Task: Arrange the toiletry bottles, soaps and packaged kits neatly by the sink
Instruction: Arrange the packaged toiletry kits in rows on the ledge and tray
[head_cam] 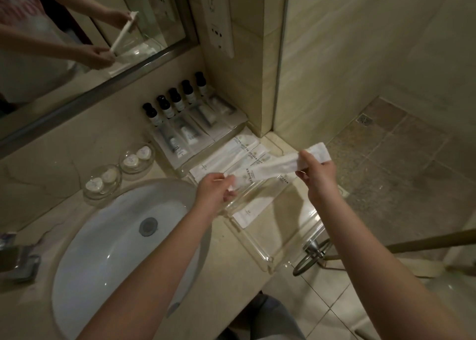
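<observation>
Left hand (215, 189), right hand (318, 171) pinch kit (273, 168) | bottles (176, 99) behind | sink (103, 236) beside

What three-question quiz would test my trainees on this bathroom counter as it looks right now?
1. How many dark-capped bottles stand in a row?
2. True or false: the long white packet is held by one hand only.
3. Each of the glass dishes holds: A) one wrapped soap, B) two wrapped soaps, C) three wrapped soaps.

Key
1. Five.
2. False: the left hand and the right hand each pinch one end.
3. B.
</observation>
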Available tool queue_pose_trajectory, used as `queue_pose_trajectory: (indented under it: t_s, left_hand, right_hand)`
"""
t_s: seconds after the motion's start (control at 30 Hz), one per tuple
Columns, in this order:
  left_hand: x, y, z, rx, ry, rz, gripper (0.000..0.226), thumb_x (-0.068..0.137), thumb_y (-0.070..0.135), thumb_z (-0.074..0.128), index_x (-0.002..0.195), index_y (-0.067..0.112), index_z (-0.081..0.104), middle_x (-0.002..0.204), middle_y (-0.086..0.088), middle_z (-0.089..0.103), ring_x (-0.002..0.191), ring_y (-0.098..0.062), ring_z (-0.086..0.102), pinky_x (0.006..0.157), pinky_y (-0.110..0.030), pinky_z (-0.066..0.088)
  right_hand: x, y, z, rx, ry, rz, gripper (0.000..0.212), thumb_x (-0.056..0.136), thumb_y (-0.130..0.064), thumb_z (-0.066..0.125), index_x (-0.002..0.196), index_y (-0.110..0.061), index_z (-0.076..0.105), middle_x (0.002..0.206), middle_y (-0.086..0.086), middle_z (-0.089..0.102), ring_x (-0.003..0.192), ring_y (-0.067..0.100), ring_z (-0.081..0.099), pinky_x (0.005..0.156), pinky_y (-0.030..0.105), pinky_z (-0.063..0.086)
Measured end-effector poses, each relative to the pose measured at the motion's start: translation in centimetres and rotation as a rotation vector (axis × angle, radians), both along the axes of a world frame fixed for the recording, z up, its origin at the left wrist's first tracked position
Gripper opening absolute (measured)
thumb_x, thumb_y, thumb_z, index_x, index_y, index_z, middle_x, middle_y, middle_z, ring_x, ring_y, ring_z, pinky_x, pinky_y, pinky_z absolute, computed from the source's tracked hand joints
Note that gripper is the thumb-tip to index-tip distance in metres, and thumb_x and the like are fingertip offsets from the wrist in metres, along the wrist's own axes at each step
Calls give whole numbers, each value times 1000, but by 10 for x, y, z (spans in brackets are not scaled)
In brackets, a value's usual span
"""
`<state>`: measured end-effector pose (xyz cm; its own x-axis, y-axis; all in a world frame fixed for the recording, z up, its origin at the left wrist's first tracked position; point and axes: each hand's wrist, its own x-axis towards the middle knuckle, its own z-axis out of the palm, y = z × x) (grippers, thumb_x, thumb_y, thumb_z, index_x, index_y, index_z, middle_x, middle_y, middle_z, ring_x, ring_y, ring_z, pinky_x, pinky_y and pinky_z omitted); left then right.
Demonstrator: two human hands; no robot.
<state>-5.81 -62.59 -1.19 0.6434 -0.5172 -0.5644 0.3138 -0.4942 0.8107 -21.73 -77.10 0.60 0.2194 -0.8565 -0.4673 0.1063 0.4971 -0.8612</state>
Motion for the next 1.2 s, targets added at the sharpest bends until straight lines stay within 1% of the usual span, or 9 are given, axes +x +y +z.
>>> queue_pose_trajectory:
  t_s: [0.1, 0.2, 0.3, 0.47, 0.57, 0.73, 0.9, 1.07, 1.2]
  left_hand:
    - [2, -1, -2, -58, 70, 129, 35, 85, 29, 65, 110, 7, 58, 103, -11, 67, 84, -20, 64, 64, -28, 51]
    - [-8, -8, 6, -149, 212, 186, 20, 86, 25, 64, 99, 11, 57, 92, -6, 66, 77, -16, 63, 60, -26, 46]
    - [0, -14, 13, -155, 34, 258, 17, 85, 19, 66, 97, 11, 59, 95, -9, 64, 71, -12, 59, 55, -21, 44]
    - [19, -17, 44, -14, -416, -14, 39, 88, 18, 61, 122, 3, 52, 109, -7, 59, 96, -18, 58, 80, -27, 47]
    - [25, -25, 60, 47, -556, -347, 48, 89, 25, 59, 131, 5, 46, 121, -6, 58, 103, -18, 57, 86, -30, 48]
    - [8, -45, 75, 21, -721, -603, 49, 84, 26, 65, 128, 8, 51, 127, -8, 58, 113, -21, 56, 90, -28, 44]
    - [2, -37, 55, -1, -663, -510, 34, 86, 26, 62, 116, 13, 57, 99, 1, 61, 76, -8, 54, 72, -23, 48]
    - [-5, -6, 5, 156, -632, -643, 32, 89, 24, 58, 119, 11, 58, 116, -4, 61, 99, -16, 57, 86, -27, 46]
    - [-27, 7, -25, 195, -609, -771, 43, 86, 27, 63, 126, 13, 56, 123, -7, 59, 107, -18, 57, 90, -24, 42]
  right_hand:
    - [-2, 14, -8, 141, -114, -77, 5, 87, -11, 62, 83, -12, 59, 84, 4, 63, 77, 15, 63, 67, 25, 53]
    - [5, 35, -18, 270, -211, -46, 3, 87, -11, 63, 87, -11, 59, 83, 3, 63, 76, 15, 62, 68, 25, 56]
    - [6, 40, -26, 309, -200, -10, 9, 86, -14, 64, 94, -12, 60, 88, 3, 62, 75, 14, 61, 61, 21, 54]
    - [2, 27, -30, -187, 218, 164, 37, 84, -21, 66, 118, -20, 52, 114, 5, 57, 99, 17, 56, 79, 28, 48]
    - [14, 25, -13, -458, 230, 486, 30, 82, -19, 68, 112, -21, 60, 101, 0, 64, 94, 13, 59, 84, 29, 49]
    - [40, 34, 3, -577, 306, 867, 15, 81, -14, 67, 87, 0, 64, 79, 9, 62, 72, 16, 55, 68, 37, 47]
    - [20, 31, -17, -301, 256, 619, 9, 88, -12, 59, 87, -5, 65, 80, 7, 63, 73, 19, 59, 69, 35, 50]
    - [-6, 15, -41, 193, 25, 42, 20, 85, 4, 41, 76, -11, 53, 74, 5, 55, 68, 18, 56, 63, 31, 50]
    - [-10, 28, -62, 238, 101, 1, 16, 87, 4, 47, 87, -6, 59, 88, 9, 64, 77, 22, 63, 70, 35, 54]
